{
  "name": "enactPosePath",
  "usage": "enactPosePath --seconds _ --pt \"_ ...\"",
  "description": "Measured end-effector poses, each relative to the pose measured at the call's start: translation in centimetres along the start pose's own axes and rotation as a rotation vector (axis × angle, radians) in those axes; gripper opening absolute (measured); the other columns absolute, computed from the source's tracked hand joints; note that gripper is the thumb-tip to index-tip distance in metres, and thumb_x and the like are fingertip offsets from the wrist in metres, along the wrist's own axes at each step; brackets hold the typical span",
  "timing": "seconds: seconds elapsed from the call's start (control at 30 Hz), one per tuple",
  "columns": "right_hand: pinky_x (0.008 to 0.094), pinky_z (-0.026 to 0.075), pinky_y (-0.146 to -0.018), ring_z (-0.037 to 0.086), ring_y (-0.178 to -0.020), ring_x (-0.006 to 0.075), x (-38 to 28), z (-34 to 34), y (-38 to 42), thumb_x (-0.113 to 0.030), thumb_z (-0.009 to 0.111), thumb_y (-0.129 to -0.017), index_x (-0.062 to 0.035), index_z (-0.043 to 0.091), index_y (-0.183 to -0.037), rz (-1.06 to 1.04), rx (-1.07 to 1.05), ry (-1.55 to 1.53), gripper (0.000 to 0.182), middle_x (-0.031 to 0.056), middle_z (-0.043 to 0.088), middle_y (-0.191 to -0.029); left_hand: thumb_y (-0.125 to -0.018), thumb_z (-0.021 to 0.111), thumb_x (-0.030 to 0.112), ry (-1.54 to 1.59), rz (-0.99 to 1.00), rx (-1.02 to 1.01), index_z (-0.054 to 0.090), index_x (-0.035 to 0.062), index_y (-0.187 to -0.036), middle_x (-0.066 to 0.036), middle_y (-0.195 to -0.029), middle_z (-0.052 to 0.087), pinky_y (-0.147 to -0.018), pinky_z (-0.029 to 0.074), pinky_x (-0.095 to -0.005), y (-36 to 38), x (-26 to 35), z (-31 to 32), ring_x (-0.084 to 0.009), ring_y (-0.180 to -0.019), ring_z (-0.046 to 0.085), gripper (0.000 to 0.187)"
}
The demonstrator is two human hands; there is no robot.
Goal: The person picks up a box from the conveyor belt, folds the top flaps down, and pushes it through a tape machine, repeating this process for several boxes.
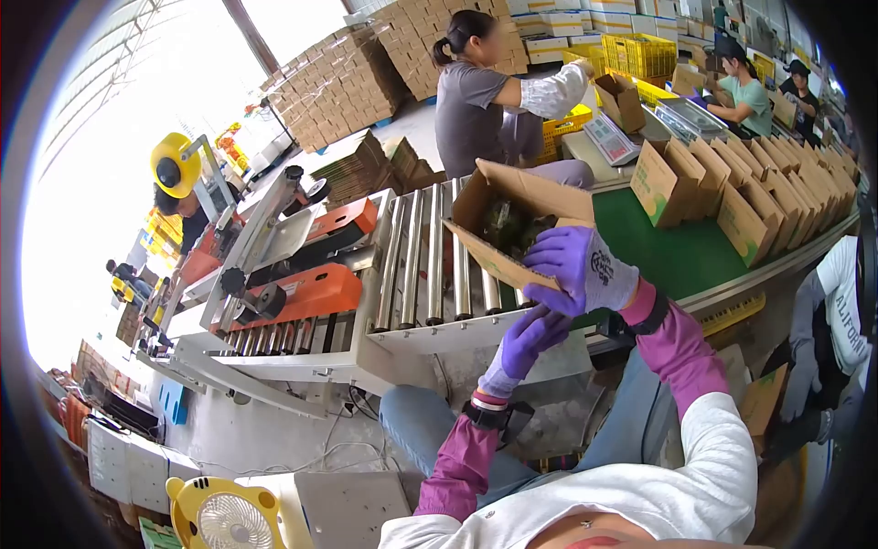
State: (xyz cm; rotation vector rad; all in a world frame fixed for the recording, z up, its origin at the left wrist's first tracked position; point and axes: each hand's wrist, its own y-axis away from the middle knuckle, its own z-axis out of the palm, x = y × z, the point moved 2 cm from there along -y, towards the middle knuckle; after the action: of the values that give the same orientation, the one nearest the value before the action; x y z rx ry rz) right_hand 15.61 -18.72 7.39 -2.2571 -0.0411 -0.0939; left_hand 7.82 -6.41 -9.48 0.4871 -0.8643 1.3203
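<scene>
A cardboard box (512, 215) tilts toward me with its top uncovered, over the roller conveyor's end. Dark green, rounded produce (506, 222) lies inside, partly hidden by the near wall and my glove. My right hand (572, 270), in a purple-palmed glove, grips the box's near rim, fingers over the edge and thumb outside. Just below it, my left hand (530, 346) in a matching glove has its fingers pressed together, tips right at the underside of the right hand; what they pinch, if anything, is hidden.
A roller conveyor (412, 265) runs left to an orange-sided machine (315, 293). On the green belt (631, 233) stand rows of cardboard boxes (672, 183) beside a scale (610, 139). A co-worker (476, 101) sits across; another person's gloved hand (805, 371) is at right. A yellow fan (224, 517) stands lower left.
</scene>
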Motion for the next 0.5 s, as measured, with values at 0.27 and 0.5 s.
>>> enactPosePath --seconds 0.27,0.5 --pt "0.0411 0.049 -0.083 0.064 -0.089 0.0263 0.1 1.8 -1.5 -0.024 0.065 -0.072 -0.0083 0.065 -0.083 -0.271 -0.124 -0.105 0.019 0.0086 0.066 -0.09 -0.091 0.054 0.035 0.233 0.295 0.068 0.036 -0.0007 -0.137 -0.015 -0.136 0.045 -0.104 0.036 -0.0405 2.3 -0.2 0.7 -0.0251 -0.122 0.047 0.061" --pt "0.0409 0.041 -0.097 0.064 -0.088 0.0264 12.7 8.0 -2.0 -0.031 0.068 -0.079 -0.0029 0.068 -0.078 0.37 0.022 -0.522 0.028 0.0111 0.067 -0.078 -0.09 0.053 0.001 -0.664 0.784 0.743 0.057 -0.0058 -0.114 -0.011 -0.101 0.065 -0.085 0.048 -0.0274 3.6 14.5 -0.7 -0.0142 -0.092 0.061 0.026"
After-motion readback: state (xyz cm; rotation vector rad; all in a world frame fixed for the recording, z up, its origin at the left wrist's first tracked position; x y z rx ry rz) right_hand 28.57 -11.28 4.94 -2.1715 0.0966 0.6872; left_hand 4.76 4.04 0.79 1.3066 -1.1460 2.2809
